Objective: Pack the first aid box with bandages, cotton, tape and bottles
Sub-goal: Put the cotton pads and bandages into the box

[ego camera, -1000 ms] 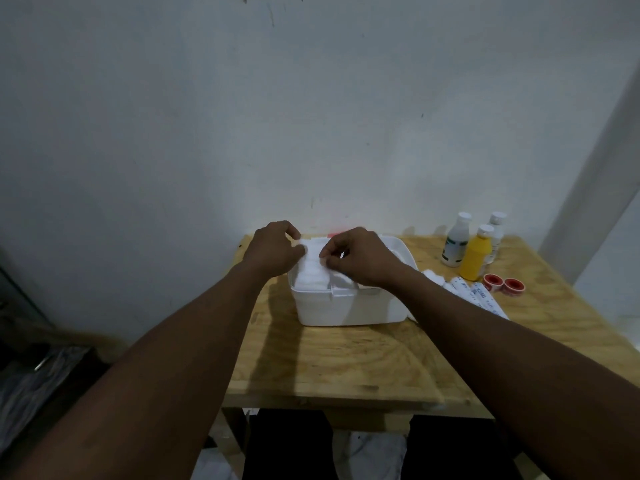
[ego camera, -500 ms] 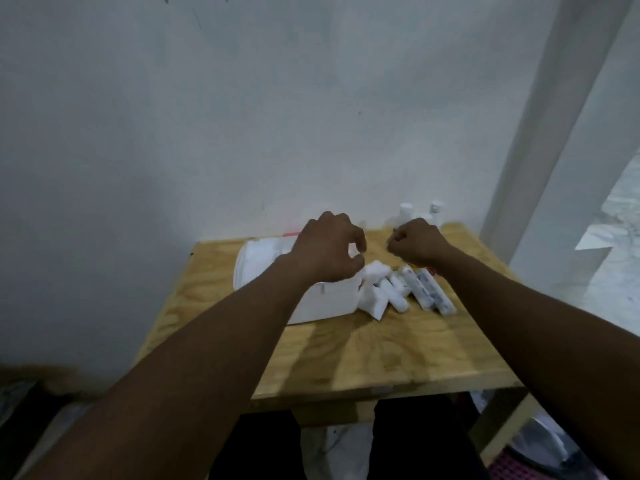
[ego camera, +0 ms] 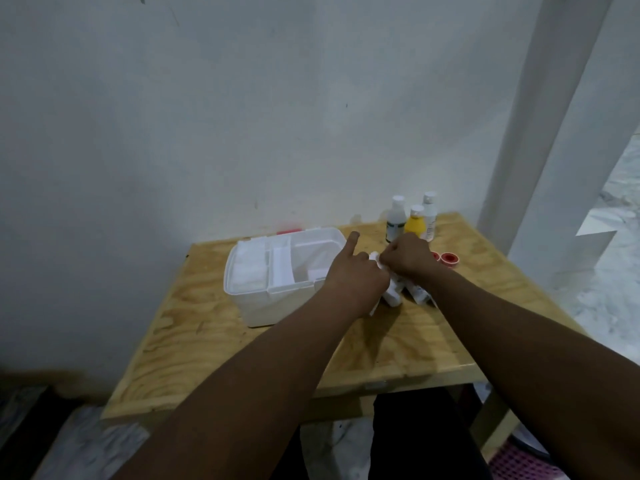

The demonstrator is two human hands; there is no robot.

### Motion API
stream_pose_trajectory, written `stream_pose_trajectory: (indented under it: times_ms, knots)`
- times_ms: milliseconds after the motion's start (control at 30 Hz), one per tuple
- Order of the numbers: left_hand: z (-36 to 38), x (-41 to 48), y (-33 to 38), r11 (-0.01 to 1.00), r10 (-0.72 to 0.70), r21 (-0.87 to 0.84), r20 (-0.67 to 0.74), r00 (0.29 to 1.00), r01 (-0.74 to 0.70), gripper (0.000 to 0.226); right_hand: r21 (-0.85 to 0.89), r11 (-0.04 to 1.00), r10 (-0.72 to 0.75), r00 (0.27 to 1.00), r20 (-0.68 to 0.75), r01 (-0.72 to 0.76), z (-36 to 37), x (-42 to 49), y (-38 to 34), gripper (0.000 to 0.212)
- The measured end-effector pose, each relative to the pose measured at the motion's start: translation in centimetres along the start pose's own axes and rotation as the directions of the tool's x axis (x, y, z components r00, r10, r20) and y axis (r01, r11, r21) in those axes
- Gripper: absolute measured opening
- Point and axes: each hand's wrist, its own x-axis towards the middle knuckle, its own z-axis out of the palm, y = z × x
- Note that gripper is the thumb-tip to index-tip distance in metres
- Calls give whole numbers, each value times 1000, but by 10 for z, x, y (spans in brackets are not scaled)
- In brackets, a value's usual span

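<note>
The white first aid box point(ego camera: 263, 306) stands open on the wooden table point(ego camera: 214, 344), with white cotton pads point(ego camera: 247, 270) in its left compartment. Just right of the box lie several white bandage rolls point(ego camera: 415, 292). My left hand point(ego camera: 356, 282) rests over the rolls with its index finger pointing up; the other fingers are curled on a white roll. My right hand point(ego camera: 408, 259) pinches a white roll point(ego camera: 375, 258) beside it. Three bottles stand at the back, one of them yellow point(ego camera: 415, 223). Two red tape rolls point(ego camera: 449, 258) lie right of my right hand.
A pale wall runs close behind the table. A white pillar point(ego camera: 540, 140) stands at the right, with marble floor point(ego camera: 609, 271) beyond it. The table's front edge point(ego camera: 346, 393) is near my body.
Both hands have left the box and moved right onto the bandage rolls. They have closed on white rolls there. The view has swung back and forth.
</note>
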Motion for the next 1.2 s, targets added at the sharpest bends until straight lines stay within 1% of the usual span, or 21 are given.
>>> stream_pose_trajectory:
  times_ms: [33, 67, 133, 167, 200, 267, 300, 433, 533, 600, 667, 767, 833, 900, 933, 1000, 1100, 1200]
  knots:
    - [1, 0, 0, 1000, 0, 5, -14, 1000, 0, 6, 32, 999, 4, 1000, -18, -4, -3, -1, 1, 18]
    - [2, 0, 1, 1000, -4, 4, -31, 1000, 4, 9, 57, 998, 3, 1000, -29, -2, -8, -3, 2, 20]
    - [4, 1, 1, 1000, -7, 10, -63, 998, 7, 18, 130, 991, 12, 999, -52, -5, -19, -6, 2, 30]
    - [4, 1, 1, 1000, -11, 11, -76, 997, 12, 20, 185, 983, 23, 998, -62, -11, -24, -6, 1, 28]
    - [5, 2, 1, 1000, -15, 9, -83, 996, 16, 20, 233, 972, 37, 997, -65, -21, -30, -7, 0, 22]
    - [5, 4, 3, 1000, -25, 8, -69, 997, 25, 15, 301, 953, 62, 995, -72, -38, -40, -7, -4, 10]
    - [4, 5, 3, 999, -26, 20, -56, 998, 28, 15, 323, 946, 64, 995, -75, -36, -44, -7, -5, 8]
    - [2, 6, 5, 999, -33, 24, -17, 999, 33, 14, 361, 933, 41, 997, -65, -15, -56, -6, -8, 17]
    - [1, 9, 3, 996, -47, -79, -15, 999, 46, 10, 383, 924, 22, 998, -53, 0, -59, -7, -10, 24]
    - [-2, 11, -2, 975, -66, -213, -23, 998, 60, 16, 422, 906, 18, 998, -55, 7, -61, -8, -13, 24]
    - [-8, 11, -11, 920, -105, -385, -56, 993, 75, 19, 476, 879, 22, 998, -62, 10, -65, -9, -19, 24]
    - [-15, 10, -35, 785, -230, -615, -182, 956, 72, 14, 558, 829, 19, 997, -77, 28, -70, -9, -30, 20]
    - [-16, 5, -56, 648, -339, -760, -227, 913, 51, 17, 603, 797, 15, 997, -76, 34, -72, -8, -40, 16]
    - [-18, -6, -81, 491, -451, -871, -220, 865, 34, 21, 650, 759, 8, 998, -60, 33, -72, -8, -54, 16]
    - [-17, -14, -95, 434, -501, -900, -202, 841, 43, 22, 678, 735, 4, 999, -44, 27, -70, -10, -62, 17]
    - [-10, -30, -124, 316, -574, -945, -117, 810, 87, 21, 721, 693, -8, 1000, 14, -5, -64, -14, -80, 16]
    - [11, -61, -159, 14, -629, -997, 45, 776, 70, 10, 739, 670, -54, 988, 147, -74, -45, -22, -106, 18]
    - [34, -92, -180, -199, -649, -977, 186, 738, 71, 12, 716, 690, -89, 969, 230, -107, -18, -31, -129, 24]
